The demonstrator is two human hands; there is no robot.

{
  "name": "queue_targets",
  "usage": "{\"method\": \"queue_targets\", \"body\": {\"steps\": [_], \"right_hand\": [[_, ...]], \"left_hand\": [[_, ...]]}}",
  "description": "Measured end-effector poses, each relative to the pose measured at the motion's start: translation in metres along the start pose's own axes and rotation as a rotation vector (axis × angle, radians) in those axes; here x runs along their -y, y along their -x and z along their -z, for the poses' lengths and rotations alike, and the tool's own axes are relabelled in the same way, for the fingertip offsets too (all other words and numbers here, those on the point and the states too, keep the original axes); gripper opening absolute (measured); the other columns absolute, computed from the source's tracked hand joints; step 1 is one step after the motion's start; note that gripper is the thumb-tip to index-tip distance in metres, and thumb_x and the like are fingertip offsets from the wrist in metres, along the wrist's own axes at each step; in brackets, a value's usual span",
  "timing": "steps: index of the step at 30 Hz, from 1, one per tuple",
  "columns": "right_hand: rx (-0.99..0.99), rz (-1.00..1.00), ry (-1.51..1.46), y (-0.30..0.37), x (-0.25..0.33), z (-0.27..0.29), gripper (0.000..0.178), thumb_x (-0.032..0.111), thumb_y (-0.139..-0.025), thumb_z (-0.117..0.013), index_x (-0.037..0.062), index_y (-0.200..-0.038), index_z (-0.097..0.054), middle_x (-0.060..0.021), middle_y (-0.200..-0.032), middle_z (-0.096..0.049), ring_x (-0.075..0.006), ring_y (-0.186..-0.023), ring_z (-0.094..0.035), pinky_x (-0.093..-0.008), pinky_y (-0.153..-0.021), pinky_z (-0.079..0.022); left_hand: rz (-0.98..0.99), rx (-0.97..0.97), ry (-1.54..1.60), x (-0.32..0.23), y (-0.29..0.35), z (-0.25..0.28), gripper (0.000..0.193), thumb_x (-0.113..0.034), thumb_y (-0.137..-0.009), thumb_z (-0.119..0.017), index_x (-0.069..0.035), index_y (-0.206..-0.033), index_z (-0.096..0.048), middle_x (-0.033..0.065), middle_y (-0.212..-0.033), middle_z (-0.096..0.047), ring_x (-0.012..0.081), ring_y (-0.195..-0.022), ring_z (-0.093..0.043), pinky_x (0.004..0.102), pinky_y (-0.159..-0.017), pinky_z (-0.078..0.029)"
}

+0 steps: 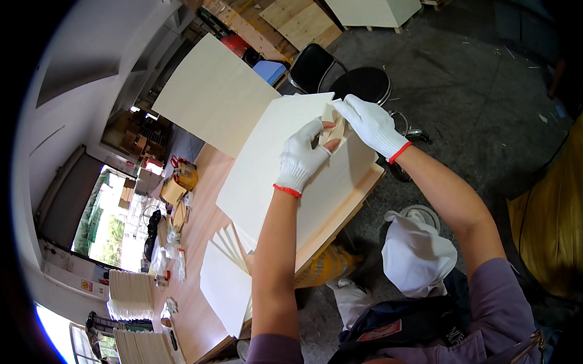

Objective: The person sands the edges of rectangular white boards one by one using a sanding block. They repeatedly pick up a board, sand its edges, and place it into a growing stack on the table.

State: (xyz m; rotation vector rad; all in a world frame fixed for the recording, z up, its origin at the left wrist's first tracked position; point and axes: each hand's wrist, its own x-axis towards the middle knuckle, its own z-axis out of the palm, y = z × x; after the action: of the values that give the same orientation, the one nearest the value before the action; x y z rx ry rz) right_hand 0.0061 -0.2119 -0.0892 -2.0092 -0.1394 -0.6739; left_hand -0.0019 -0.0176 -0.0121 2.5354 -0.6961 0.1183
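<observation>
A stack of large cream-white thin sheets [259, 187] lies on a wooden table [204, 198]. At its far right corner, several thin pale layers [334, 127] are bent up and spread apart. My left hand [302, 153], in a white knit glove with a red cuff and bare thumb and fingertip, grips these layers from the left. My right hand [372, 128], gloved the same way, closes over their far edge; its fingertips are partly hidden. Whether the layers are sheet corners or loose pieces is unclear.
Another large sheet [217, 93] juts out at the far left. Smaller sheets [225, 289] lie fanned nearer me. Stacks of pale pieces [131, 295] stand at the lower left. A black chair [362, 85] is beyond the table; a white cloth-covered thing [417, 254] is at right.
</observation>
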Motion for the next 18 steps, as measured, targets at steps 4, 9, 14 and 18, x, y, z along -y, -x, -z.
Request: {"method": "queue_targets", "body": {"steps": [4,9,14,18], "right_hand": [[0.013,-0.015,0.004,0.001,0.004,0.001,0.047,0.054,-0.109,-0.043,0.0099,-0.108,-0.062,-0.0203,-0.095,-0.068,-0.0445,-0.093,-0.065,-0.0522,-0.076,-0.048],[-0.008,0.031,0.007,0.001,0.001,0.003,0.045,0.05,-0.109,-0.042,0.0088,-0.11,-0.061,-0.023,-0.095,-0.069,-0.0449,-0.093,-0.067,-0.0542,-0.077,-0.05],[0.02,-0.029,-0.012,0.002,0.008,0.006,0.047,0.052,-0.109,-0.043,0.0083,-0.108,-0.061,-0.0227,-0.093,-0.07,-0.0446,-0.091,-0.067,-0.0534,-0.075,-0.05],[0.025,-0.046,0.024,0.002,0.011,0.006,0.049,0.053,-0.109,-0.044,0.0076,-0.106,-0.061,-0.022,-0.092,-0.069,-0.0444,-0.091,-0.066,-0.0526,-0.075,-0.049]], "left_hand": [[-0.058,-0.035,0.071,0.01,0.0,-0.005,0.037,-0.021,-0.088,-0.081,-0.013,-0.124,-0.074,0.0147,-0.095,-0.074,0.0258,-0.085,-0.072,0.0375,-0.083,-0.056],[-0.029,0.0,0.052,0.003,-0.001,-0.001,0.038,-0.021,-0.09,-0.079,-0.014,-0.127,-0.073,0.0139,-0.097,-0.074,0.0242,-0.087,-0.07,0.036,-0.085,-0.055],[-0.084,-0.055,0.073,0.0,0.002,-0.001,0.033,-0.016,-0.095,-0.07,-0.015,-0.128,-0.073,0.0145,-0.1,-0.074,0.0252,-0.092,-0.071,0.0349,-0.087,-0.055],[-0.237,-0.131,0.084,0.014,0.0,-0.004,0.029,-0.014,-0.099,-0.063,-0.015,-0.127,-0.072,0.0148,-0.106,-0.074,0.0297,-0.099,-0.073,0.0362,-0.089,-0.055]]}}
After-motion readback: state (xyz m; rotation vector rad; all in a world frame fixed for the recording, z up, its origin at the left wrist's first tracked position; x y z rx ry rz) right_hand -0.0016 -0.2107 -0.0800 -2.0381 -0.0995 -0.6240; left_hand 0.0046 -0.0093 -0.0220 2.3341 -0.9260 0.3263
